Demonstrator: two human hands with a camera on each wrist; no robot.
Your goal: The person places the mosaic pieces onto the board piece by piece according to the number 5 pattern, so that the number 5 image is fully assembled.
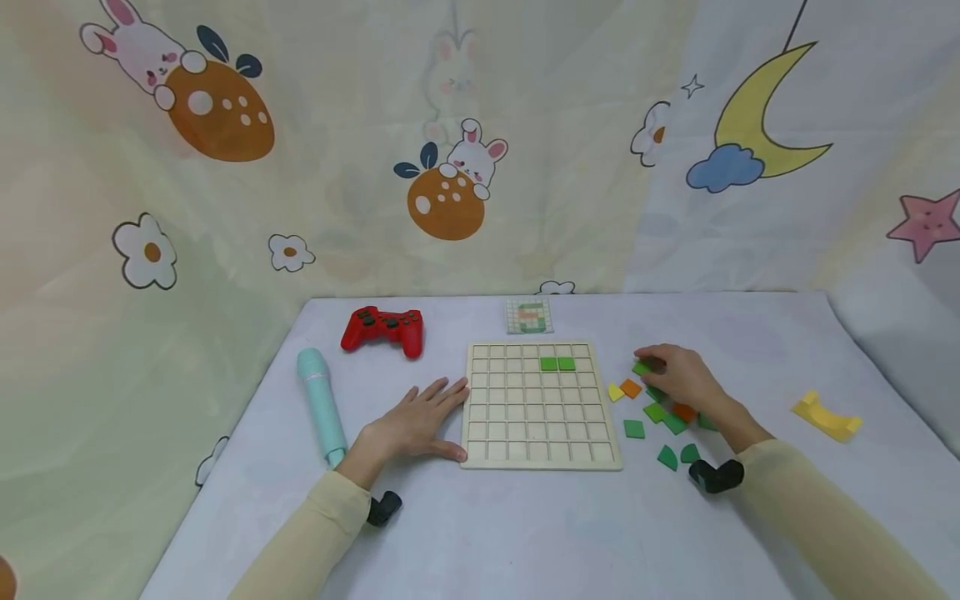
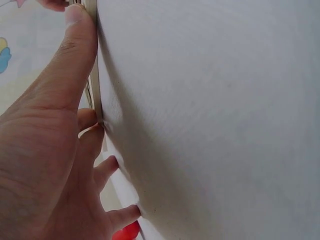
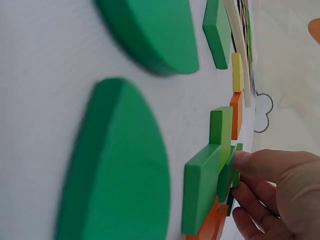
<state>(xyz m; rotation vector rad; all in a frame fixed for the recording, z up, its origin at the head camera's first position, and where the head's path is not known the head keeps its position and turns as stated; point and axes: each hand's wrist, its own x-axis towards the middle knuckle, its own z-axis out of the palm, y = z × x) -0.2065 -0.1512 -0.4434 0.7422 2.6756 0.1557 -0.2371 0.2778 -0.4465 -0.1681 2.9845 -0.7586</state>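
A pale wooden grid board (image 1: 540,462) lies mid-table, with two light green square tiles (image 1: 557,364) side by side in its upper cells. My left hand (image 1: 416,427) rests at the board's left edge, fingers spread; in the left wrist view the thumb (image 2: 75,50) touches the rim. To the right of the board, my right hand (image 1: 678,375) pinches a light green tile (image 1: 641,367) between thumb and fingers over a loose cluster. That cluster has green tiles (image 1: 655,412), orange tiles (image 1: 631,388) and a yellow tile (image 1: 616,392). Two rounded dark green pieces (image 3: 125,170) lie nearer me.
A small patterned card (image 1: 529,317) lies behind the board. At the left are a red game controller (image 1: 382,329) and a turquoise microphone-shaped object (image 1: 322,404). A curved yellow piece (image 1: 827,417) lies at the far right. A printed curtain (image 1: 360,183) hangs behind the table.
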